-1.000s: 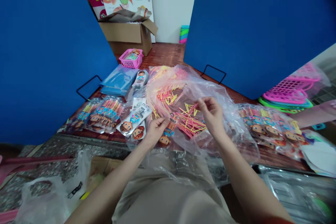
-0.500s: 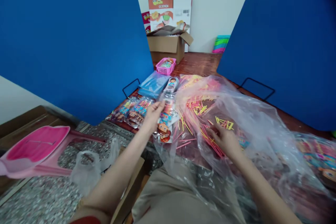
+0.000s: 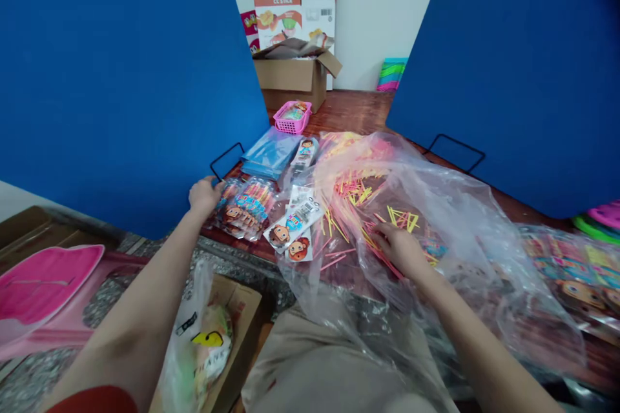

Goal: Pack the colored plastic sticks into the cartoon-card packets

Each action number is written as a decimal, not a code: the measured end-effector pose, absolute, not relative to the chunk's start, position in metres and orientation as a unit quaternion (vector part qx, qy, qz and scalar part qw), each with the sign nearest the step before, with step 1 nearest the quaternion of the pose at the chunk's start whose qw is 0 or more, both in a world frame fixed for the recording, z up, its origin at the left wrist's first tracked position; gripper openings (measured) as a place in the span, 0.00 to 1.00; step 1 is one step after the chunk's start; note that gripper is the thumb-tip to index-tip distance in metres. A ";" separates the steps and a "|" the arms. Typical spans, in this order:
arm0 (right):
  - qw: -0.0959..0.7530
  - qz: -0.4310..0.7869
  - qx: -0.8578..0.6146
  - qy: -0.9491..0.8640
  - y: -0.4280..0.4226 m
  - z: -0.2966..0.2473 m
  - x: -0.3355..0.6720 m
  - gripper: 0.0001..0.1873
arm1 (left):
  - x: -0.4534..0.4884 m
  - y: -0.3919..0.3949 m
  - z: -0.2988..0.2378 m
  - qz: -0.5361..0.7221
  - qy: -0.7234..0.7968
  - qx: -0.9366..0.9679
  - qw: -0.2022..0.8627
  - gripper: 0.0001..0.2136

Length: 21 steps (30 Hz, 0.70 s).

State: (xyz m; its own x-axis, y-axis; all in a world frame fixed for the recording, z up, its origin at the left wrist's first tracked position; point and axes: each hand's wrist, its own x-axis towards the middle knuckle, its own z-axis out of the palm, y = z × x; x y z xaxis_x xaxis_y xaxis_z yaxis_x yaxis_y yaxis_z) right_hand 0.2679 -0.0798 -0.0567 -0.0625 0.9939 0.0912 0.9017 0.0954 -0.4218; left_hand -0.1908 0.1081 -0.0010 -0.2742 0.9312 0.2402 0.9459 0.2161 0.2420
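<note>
My left hand (image 3: 206,196) is at the left end of a row of clear packets filled with coloured sticks. Its fingers are curled at the edge of the leftmost packet (image 3: 229,192), partly hidden behind it. Beside that lies another packet (image 3: 252,206) with a cartoon face. My right hand (image 3: 400,248) is low over loose pink and yellow sticks (image 3: 356,190) on a clear plastic sheet (image 3: 426,187), its fingers closed around some pink sticks. Between the hands, printed cartoon cards (image 3: 294,224) lie overlapping.
Blue plastic sleeves (image 3: 271,153) and a pink basket (image 3: 293,117) lie farther back, before an open carton (image 3: 290,77). Blue panels (image 3: 121,77) flank the table. More packets (image 3: 576,264) lie right. A pink chair (image 3: 53,284) and a plastic bag (image 3: 208,342) are lower left.
My left hand has moved left, from above the cards to the packet row, and the packet it held is gone from over the cards. My right hand's fingers have closed in among the sticks.
</note>
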 end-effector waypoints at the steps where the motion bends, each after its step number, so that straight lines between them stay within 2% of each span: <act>1: 0.207 0.129 -0.660 -0.710 -0.078 -0.054 0.270 0.15 | -0.179 0.103 -0.001 -0.180 -0.763 -0.617 0.060 0.22; 3: 0.260 0.127 -0.664 -0.690 -0.073 -0.049 0.276 0.16 | -0.145 0.087 0.001 -0.210 -0.697 -0.680 0.088 0.22; 6: 0.319 0.122 -0.685 -0.644 -0.064 -0.042 0.289 0.18 | -0.084 0.059 -0.002 -0.204 -0.564 -0.800 -0.036 0.20; 8: 0.329 0.146 -0.690 -0.628 -0.061 -0.038 0.299 0.19 | -0.050 0.044 -0.009 -0.176 -0.531 -0.824 -0.090 0.21; 12: 0.220 0.186 -0.696 -0.658 -0.067 -0.033 0.313 0.15 | -0.015 0.040 -0.029 -0.111 -0.563 -0.814 -0.085 0.23; 15: 0.135 0.204 -0.698 -0.673 -0.080 -0.031 0.318 0.10 | -0.011 0.049 -0.037 -0.091 -0.589 -0.798 -0.091 0.19; 18: 0.072 0.201 -0.715 -0.665 -0.089 -0.029 0.320 0.07 | -0.010 0.055 -0.038 -0.104 -0.623 -0.769 -0.100 0.15; 21: 0.011 0.191 -0.725 -0.661 -0.091 -0.028 0.316 0.09 | -0.007 0.053 -0.036 -0.151 -0.610 -0.773 -0.087 0.11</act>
